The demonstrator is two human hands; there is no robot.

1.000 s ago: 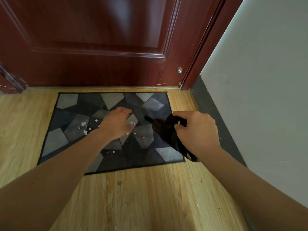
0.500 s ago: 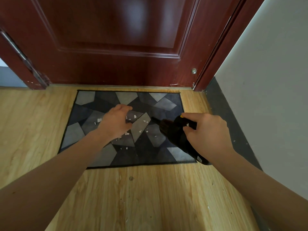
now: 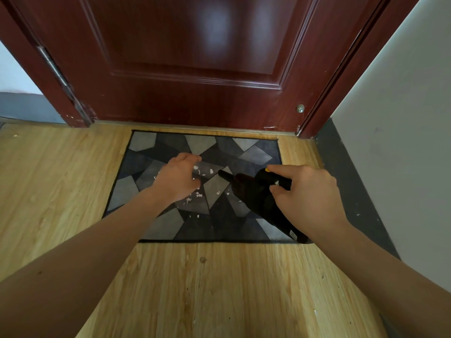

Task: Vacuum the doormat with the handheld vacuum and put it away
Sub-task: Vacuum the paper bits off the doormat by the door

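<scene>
A grey and dark blue patchwork doormat (image 3: 146,147) lies on the wood floor in front of the door. Small white paper scraps (image 3: 199,195) are scattered over its middle. My right hand (image 3: 307,193) grips a black handheld vacuum (image 3: 253,193) with a yellow button; its nozzle points left and rests near the mat's centre. My left hand (image 3: 178,178) hovers over the scraps with its fingers curled loosely and nothing in it. It hides some of the scraps.
A dark red door (image 3: 195,57) stands shut right behind the mat. A white wall (image 3: 402,118) with a dark skirting strip (image 3: 353,191) runs along the right. Light wood flooring (image 3: 207,289) spreads to the left and in front.
The view has shifted left, so the mat sits further right in the frame. Both hands keep about the same place over the mat, and the vacuum nozzle stays near the centre.
</scene>
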